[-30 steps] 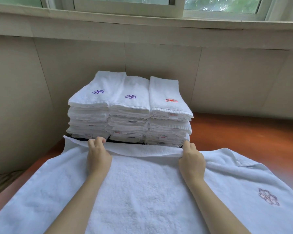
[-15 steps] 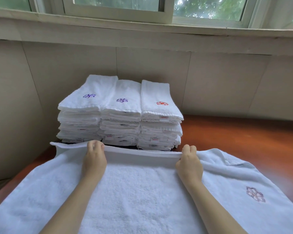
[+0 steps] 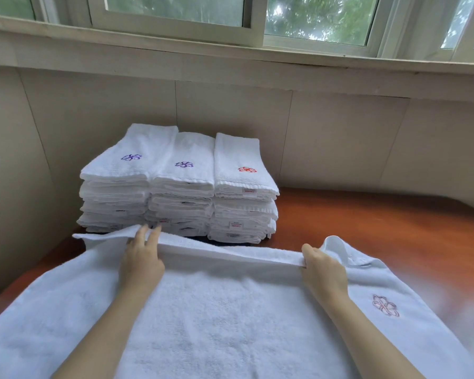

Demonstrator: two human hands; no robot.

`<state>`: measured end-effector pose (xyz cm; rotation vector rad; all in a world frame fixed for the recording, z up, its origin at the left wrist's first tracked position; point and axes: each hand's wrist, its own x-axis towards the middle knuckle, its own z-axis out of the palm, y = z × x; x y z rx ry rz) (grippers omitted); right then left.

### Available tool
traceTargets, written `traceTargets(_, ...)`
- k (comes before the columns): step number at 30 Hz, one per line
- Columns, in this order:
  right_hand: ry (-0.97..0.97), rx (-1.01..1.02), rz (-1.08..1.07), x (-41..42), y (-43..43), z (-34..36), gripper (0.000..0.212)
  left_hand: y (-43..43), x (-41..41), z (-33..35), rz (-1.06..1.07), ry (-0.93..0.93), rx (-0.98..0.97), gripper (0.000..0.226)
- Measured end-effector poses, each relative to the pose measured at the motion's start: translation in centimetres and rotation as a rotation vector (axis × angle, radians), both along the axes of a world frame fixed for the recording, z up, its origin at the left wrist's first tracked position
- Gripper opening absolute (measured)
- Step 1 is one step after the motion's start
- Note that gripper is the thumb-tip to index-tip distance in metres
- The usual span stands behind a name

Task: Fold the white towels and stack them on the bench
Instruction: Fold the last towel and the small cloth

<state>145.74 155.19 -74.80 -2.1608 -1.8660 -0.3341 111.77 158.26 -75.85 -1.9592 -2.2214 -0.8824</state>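
A large white towel [image 3: 230,310] lies spread across the reddish wooden bench [image 3: 381,228], with an embroidered flower near its right side. My left hand [image 3: 141,262] pinches the towel's far edge, fingers extended over the hem. My right hand [image 3: 323,269] grips the same far edge further right, fingers curled round it. The edge between them is lifted slightly and pulled taut. Behind the towel stand three side-by-side stacks of folded white towels [image 3: 179,187], the top ones marked with purple and red flowers.
A beige panelled wall [image 3: 340,138] runs behind the bench and along its left side. A window sill and window frames [image 3: 230,31] sit above. Bare bench surface shows to the right of the stacks.
Both hands have lifted the towel's far edge a little and drawn it toward me. The right hand has shifted rightward along the hem. The camera has tilted up slightly.
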Motion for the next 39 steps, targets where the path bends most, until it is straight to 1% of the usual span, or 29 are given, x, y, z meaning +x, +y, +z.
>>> traceTargets(2, 0.034, 0.019, 0.003, 0.4, -0.3, -0.3, 0.02, -0.2, 0.0, 0.0, 0.043, 0.027, -0.025, 0.066)
traceTargets(4, 0.067, 0.038, -0.003, 0.8, -0.6, -0.2, 0.017, -0.6, -0.1, 0.1, 0.088, 0.0, -0.038, 0.057)
traceTargets(7, 0.058, 0.004, -0.055, 0.9, -0.6, 0.7, 0.01, -1.1, -0.6, 0.9, 0.111, -0.1, -0.062, 0.042)
traceTargets(10, 0.079, -0.118, -0.172, 1.8, -0.6, 1.5, 0.01, -1.5, -2.0, 1.4, 0.096, -0.233, -0.077, 0.033)
traceTargets(12, 0.121, -0.122, -0.237, 2.8, -0.8, 1.7, 0.009, -1.9, -2.9, 1.3, 0.063, -0.291, -0.068, 0.026)
traceTargets(15, 0.16, -0.071, -0.326, 4.2, -1.5, 1.9, 0.015, -2.6, -4.3, 0.9, 0.008, -0.313, 0.004, 0.018)
traceTargets(17, 0.152, -0.067, -0.346, 4.9, -2.0, 1.8, 0.013, -3.2, -5.0, 1.1, -0.036, -0.317, 0.059, 0.012)
traceTargets(19, 0.172, -0.029, -0.316, 5.2, -2.3, 1.6, 0.005, -3.6, -5.3, 1.1, -0.093, -0.299, 0.122, 0.022)
traceTargets(20, 0.212, 0.009, -0.288, 5.3, -2.4, 1.5, 0.001, -3.7, -5.4, 1.1, -0.098, -0.296, 0.131, 0.021)
traceTargets(21, 0.277, 0.066, -0.264, 5.2, -2.4, 1.5, 0.003, -3.7, -5.5, 1.1, -0.101, -0.322, 0.139, 0.014)
traceTargets(24, 0.613, 0.239, -0.201, 4.7, -2.2, 1.8, 0.009, -3.7, -5.5, 1.7, -0.059, -0.444, 0.072, 0.038)
traceTargets(26, 0.87, 0.27, -0.142, 4.1, -1.9, 2.3, 0.018, -3.6, -5.3, 2.3, -0.035, -0.471, 0.107, 0.048)
traceTargets(27, 0.963, 0.261, -0.11, 3.8, -1.8, 2.6, 0.025, -3.3, -5.2, 2.6, -0.033, -0.489, 0.119, 0.048)
traceTargets(29, 1.055, 0.231, -0.081, 3.9, -1.1, 3.0, 0.043, -2.6, -5.4, 3.2, -0.059, -0.495, 0.108, 0.037)
traceTargets(31, 1.043, 0.172, -0.081, 4.8, 0.2, 3.4, 0.056, -1.6, -6.1, 4.0, -0.069, -0.387, 0.082, 0.019)
traceTargets(33, 0.948, 0.093, -0.077, 5.7, 1.3, 4.1, 0.059, -0.4, -7.1, 5.3, -0.055, -0.258, 0.079, 0.025)
traceTargets(35, 0.868, 0.06, -0.086, 6.3, 2.5, 5.2, 0.055, 0.9, -7.8, 6.8, -0.048, -0.2, 0.074, 0.03)
traceTargets(37, 0.825, 0.084, -0.091, 6.2, 3.6, 6.2, 0.048, 2.1, -8.0, 8.3, -0.058, -0.163, 0.092, 0.031)
traceTargets(39, 0.813, 0.11, -0.062, 6.1, 4.7, 6.7, 0.047, 2.9, -8.0, 9.0, -0.067, -0.12, 0.116, 0.03)
